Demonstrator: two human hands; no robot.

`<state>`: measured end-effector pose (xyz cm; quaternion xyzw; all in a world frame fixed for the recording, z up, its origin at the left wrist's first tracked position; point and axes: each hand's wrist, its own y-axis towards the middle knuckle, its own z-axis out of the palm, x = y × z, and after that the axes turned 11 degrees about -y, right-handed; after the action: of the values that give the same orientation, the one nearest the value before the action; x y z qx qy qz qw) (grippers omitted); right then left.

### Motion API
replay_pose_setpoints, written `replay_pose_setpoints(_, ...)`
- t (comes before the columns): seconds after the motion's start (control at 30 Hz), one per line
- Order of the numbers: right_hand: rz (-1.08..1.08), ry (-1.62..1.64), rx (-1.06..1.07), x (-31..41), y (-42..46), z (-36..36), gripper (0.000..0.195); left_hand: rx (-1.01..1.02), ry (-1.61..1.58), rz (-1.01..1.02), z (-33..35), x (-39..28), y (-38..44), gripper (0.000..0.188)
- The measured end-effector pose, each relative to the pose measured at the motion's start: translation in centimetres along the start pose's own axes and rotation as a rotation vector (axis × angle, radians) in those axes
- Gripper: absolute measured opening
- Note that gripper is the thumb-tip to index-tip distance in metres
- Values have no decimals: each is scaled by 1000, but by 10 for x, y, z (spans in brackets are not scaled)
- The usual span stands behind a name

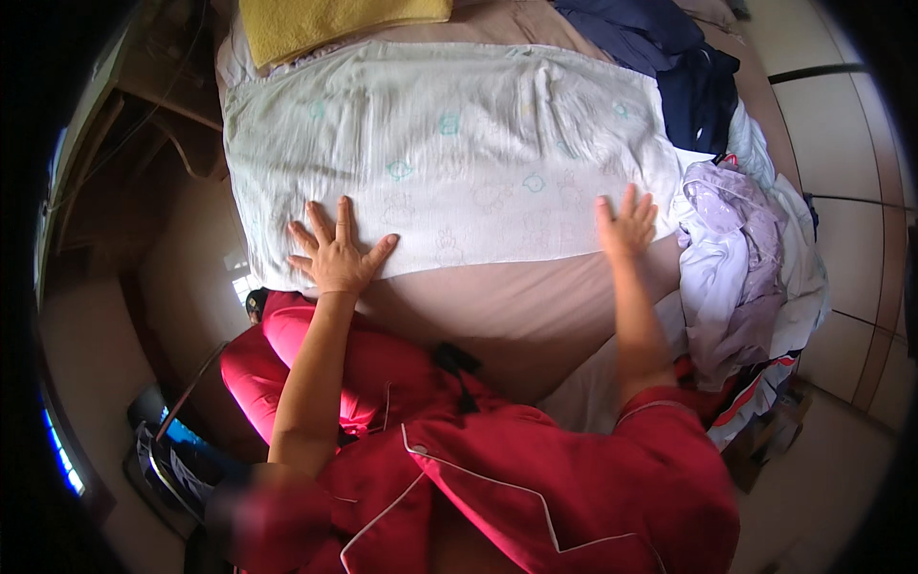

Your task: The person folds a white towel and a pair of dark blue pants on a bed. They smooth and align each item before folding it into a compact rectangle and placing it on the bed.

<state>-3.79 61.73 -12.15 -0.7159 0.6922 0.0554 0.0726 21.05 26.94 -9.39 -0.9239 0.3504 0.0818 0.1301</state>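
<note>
A thin white cloth [445, 194] with green and faint animal prints lies spread over the bed. Its near part looks fairly smooth, while wrinkles run across the far half. Flat on its near left part rests my left hand [333, 251], palm down with fingers spread. My right hand [627, 224] lies palm down near the cloth's right end, fingers slightly apart. Neither hand grips anything. Between my arms, the brown bed sheet [502, 316] shows below the cloth's near edge.
Beyond the cloth is a folded yellow towel [344, 25]. Dark blue clothes [688, 93] lie at the far right, and a pile of white and mauve garments [739, 273] sits beside my right arm. A wooden piece of furniture [165, 72] stands left of the bed.
</note>
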Motion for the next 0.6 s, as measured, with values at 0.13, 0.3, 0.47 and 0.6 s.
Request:
replay_pose_setpoints(0.13, 79, 6, -4, 4, 31, 6, 72, 86, -39, -33, -11, -6, 2, 101)
replay_pose_setpoints(0.3, -734, 214, -287, 161, -39, -50, 53, -159, -87, 224, -36, -29, 51, 79)
replay_pose_setpoints(0.47, -948, 186, -200, 209, 13, -45, 60, -153, 28, 9, -26, 1, 119, 89)
replay_pose_setpoints(0.6, -422, 9, -149, 149, 123, -13, 75, -125, 75, -34, -15, 15, 127, 96)
